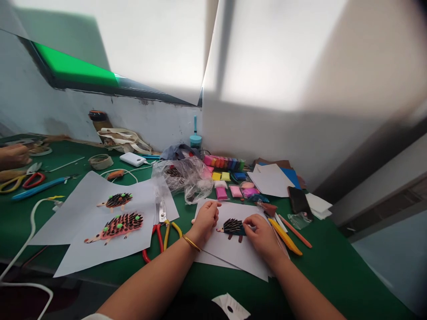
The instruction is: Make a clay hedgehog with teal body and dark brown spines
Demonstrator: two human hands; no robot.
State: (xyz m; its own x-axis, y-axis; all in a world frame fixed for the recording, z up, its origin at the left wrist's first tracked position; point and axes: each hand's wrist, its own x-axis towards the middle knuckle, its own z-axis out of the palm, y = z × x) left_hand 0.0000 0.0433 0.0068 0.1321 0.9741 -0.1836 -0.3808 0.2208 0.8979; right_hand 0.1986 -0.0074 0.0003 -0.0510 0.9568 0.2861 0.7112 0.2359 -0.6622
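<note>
A small hedgehog figure with a dark body, black spines, a pale snout and brown feet lies on a white paper sheet. My right hand is at its rear end, thumb and forefinger pinched together against the body; what is between them is too small to make out. Curled fingers close my left hand just left of the snout, above the paper, and their contents are hidden. To the left, a pink hedgehog with green dots and a smaller hedgehog lie on other sheets.
Scissors and red-and-yellow-handled pliers lie beside my left forearm. Clay packets and a plastic bag sit behind the paper. A yellow cutter lies at right. Another person's hand is at far left, near more tools.
</note>
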